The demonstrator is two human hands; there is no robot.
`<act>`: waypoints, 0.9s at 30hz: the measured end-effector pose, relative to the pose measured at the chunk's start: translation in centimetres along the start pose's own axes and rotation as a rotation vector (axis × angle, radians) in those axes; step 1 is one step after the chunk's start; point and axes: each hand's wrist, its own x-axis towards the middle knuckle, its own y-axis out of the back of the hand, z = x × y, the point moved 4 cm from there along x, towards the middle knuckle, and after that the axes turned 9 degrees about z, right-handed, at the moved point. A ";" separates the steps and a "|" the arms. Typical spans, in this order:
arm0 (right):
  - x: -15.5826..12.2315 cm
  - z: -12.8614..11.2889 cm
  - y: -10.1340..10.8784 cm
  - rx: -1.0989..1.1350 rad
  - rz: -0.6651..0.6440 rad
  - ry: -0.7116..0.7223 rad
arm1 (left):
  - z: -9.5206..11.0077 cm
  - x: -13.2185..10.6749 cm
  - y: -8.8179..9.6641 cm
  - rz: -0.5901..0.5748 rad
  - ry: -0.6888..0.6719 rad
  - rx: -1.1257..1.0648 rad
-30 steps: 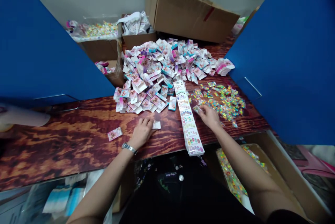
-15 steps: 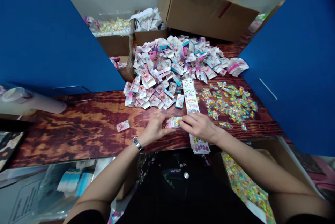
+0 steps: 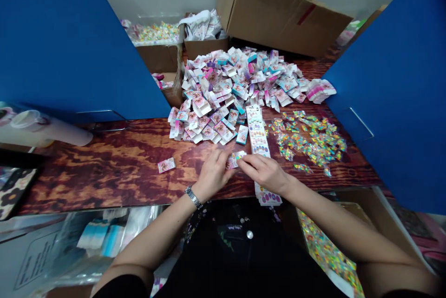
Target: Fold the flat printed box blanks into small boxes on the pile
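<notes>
My left hand (image 3: 212, 175) is closed around a small printed cardboard box (image 3: 232, 160), held just above the table's front part. At the box's right end, my right hand (image 3: 266, 172) pinches a small colourful packet (image 3: 239, 157), mostly hidden by the fingertips. Under and beside the right hand lies a stack of long printed sticker strips (image 3: 258, 135). To the right, many clear packets with yellow, green and orange bits (image 3: 310, 140) are spread out. A large heap of open small boxes (image 3: 216, 89) lies beyond my hands. One closed box (image 3: 166, 165) rests alone at left.
Blue cabinet doors (image 3: 69, 47) (image 3: 393, 93) flank the wooden tabletop (image 3: 104, 172). A big carton (image 3: 282, 14) stands behind the heap. An open box of colourful packets (image 3: 324, 247) sits below the table edge at right. A pale cup (image 3: 52, 128) lies at left.
The view has shifted slightly, moving the scene a little to the right. My right fingertips stay at the box's end, and less of the yellow packet shows there.
</notes>
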 end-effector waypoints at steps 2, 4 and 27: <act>-0.2 -0.1 0.0 0.021 0.057 0.023 | 0.1 -0.1 -0.1 0.035 0.003 -0.020; -0.5 -0.4 0.1 0.022 0.130 0.091 | 0.1 -0.1 -0.2 0.054 0.001 -0.047; -1.0 0.3 0.1 0.306 0.156 -0.178 | 0.8 0.1 0.3 0.160 -0.151 -0.092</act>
